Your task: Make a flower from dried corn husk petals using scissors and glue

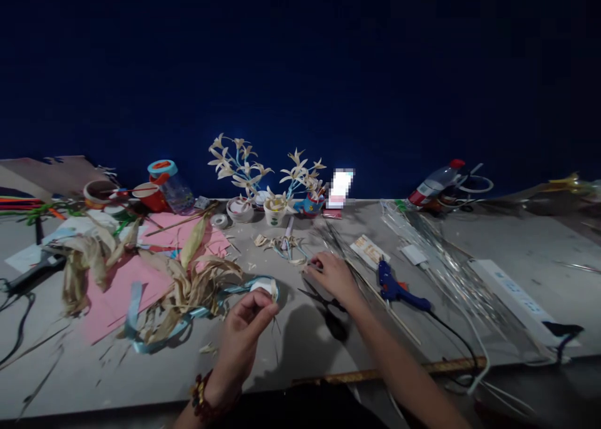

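My left hand (248, 325), with a beaded bracelet at the wrist, pinches a small pale piece of corn husk (274, 289) between thumb and forefinger. Thin dark strands hang below those fingertips. Behind them lie a white roll (261, 285) and light blue ribbon (134, 322). My right hand (332, 277) is closed at the fingertips over the table; what they grip is too small to make out. Just beyond it lie husk flowers on blue stems (286, 250). Black scissors (323, 299) rest under and beside the right hand.
A blue glue gun (399, 290) with its cord lies to the right, near a power strip (511, 297) and bundled wires (446, 266). Dried husks (192, 285) cover pink paper (126, 291) on the left. Husk flowers stand in a white cup (275, 215) at the back.
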{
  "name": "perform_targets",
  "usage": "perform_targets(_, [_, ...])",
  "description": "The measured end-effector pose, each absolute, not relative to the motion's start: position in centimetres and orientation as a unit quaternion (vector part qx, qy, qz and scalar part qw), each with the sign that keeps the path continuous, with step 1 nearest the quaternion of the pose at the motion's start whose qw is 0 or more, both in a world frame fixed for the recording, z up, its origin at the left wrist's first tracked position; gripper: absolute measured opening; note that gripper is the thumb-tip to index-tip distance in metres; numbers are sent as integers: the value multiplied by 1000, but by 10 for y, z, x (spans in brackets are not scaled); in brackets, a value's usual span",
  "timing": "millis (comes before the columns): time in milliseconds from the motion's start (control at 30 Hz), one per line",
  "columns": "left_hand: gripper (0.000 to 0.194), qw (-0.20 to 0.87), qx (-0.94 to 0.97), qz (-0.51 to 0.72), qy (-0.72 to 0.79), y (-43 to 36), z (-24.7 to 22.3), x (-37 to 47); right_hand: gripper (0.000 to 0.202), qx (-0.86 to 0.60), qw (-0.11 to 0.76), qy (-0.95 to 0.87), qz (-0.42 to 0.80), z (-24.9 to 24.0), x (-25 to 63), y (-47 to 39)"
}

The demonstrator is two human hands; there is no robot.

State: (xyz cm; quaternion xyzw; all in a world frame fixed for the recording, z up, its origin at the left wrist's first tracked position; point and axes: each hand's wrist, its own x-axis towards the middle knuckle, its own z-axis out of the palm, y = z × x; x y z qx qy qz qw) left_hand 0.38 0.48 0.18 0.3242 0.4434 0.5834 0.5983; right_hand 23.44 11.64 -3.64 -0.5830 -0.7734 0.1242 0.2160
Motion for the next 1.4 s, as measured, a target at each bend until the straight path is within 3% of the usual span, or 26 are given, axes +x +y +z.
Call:
perform_targets(133, [28, 600, 313, 584, 449, 6, 0, 1, 11, -592, 240, -754, 152, -42, 222, 121])
perform_targets(333, [28, 612, 323, 575, 436, 17, 3, 7, 20, -572, 302, -729, 224, -34, 224, 110])
perform_targets(467, [29, 632, 320, 557, 433, 22, 8, 14, 23, -528, 366, -719, 267, -4, 218, 83])
perform_targets(567, [30, 641, 320, 549, 430, 23, 13, 19, 15, -427, 472, -706, 311, 25, 207, 61])
perform_targets(667, [30, 647, 315, 546, 429, 22, 17, 22, 9, -361, 518, -717, 295, 46, 196, 49])
perform_targets(933, [34, 647, 325, 541, 428, 17, 23, 23, 18, -320, 502, -790, 144, 62, 188, 44])
perform_targets(1400, [34, 649, 328, 541, 422, 13, 25, 26, 17, -327, 493, -803, 63, 63, 187, 42])
